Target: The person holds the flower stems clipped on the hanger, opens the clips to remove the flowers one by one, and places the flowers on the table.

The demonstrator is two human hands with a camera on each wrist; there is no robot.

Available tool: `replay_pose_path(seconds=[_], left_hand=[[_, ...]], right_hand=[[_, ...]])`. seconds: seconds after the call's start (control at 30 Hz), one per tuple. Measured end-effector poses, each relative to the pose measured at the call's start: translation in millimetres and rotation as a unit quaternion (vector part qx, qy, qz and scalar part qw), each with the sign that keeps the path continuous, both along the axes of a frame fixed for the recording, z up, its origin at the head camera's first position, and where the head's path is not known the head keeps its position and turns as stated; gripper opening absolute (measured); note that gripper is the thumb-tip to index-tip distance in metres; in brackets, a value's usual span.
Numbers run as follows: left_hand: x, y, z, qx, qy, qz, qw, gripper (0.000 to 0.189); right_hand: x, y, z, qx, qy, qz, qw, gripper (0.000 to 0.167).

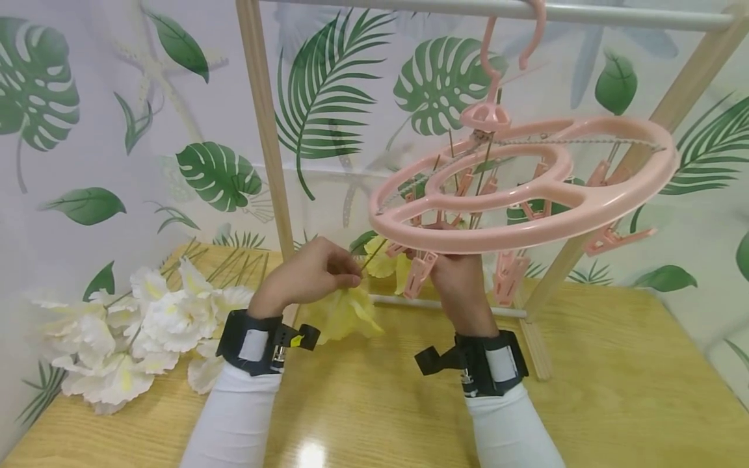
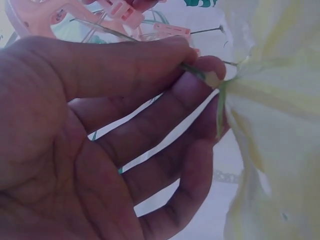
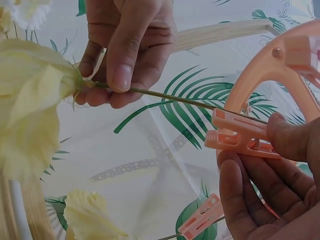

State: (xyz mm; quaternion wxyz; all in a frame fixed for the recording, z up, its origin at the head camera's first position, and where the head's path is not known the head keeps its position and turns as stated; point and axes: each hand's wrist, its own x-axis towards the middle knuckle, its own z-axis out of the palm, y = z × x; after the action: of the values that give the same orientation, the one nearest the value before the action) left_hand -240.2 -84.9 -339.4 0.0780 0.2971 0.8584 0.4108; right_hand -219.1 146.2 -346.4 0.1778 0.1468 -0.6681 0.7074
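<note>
My left hand (image 1: 316, 273) pinches the thin green stem of a yellow artificial flower (image 1: 345, 315) between thumb and fingers, close under the bloom. In the right wrist view the stem (image 3: 175, 98) runs from those fingers to a pink clothespin (image 3: 240, 131). My right hand (image 1: 462, 283), partly hidden behind the hanger's ring in the head view, grips that clothespin with thumb and fingers. Whether the peg's jaws have closed on the stem I cannot tell. The round pink clip hanger (image 1: 526, 240) hangs tilted above my right hand. A second yellow flower (image 3: 90, 215) shows below, its stem at another pink clothespin (image 3: 202, 216).
White artificial flowers (image 1: 170, 312) lie piled on the wooden table (image 1: 374, 416) at the left, stems pointing back. The wooden rack has a left post (image 1: 266, 123), a white top bar (image 1: 632, 16) and a low bar (image 1: 421, 304). Other clothespins (image 1: 512, 276) dangle from the ring.
</note>
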Motion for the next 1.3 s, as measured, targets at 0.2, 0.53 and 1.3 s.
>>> replay_pose_path(seconds=[0.2, 0.53, 1.3], left_hand=[[1.9, -6.1, 3.0, -0.018, -0.003, 0.001, 0.9998, 0.01], [7.2, -13.7, 10.6, -0.071, 0.012, -0.015, 0.9973, 0.009], [17.3, -28.4, 21.0, -0.116, -0.009, -0.023, 0.9929, 0.008]], right_hand=[[0.2, 0.9, 0.7, 0.003, 0.008, 0.004, 1.0, 0.019], [0.2, 2.6, 1.8, -0.001, 0.008, -0.001, 1.0, 0.02], [-1.4, 4.0, 1.1, 0.0, 0.005, -0.027, 0.9996, 0.021]])
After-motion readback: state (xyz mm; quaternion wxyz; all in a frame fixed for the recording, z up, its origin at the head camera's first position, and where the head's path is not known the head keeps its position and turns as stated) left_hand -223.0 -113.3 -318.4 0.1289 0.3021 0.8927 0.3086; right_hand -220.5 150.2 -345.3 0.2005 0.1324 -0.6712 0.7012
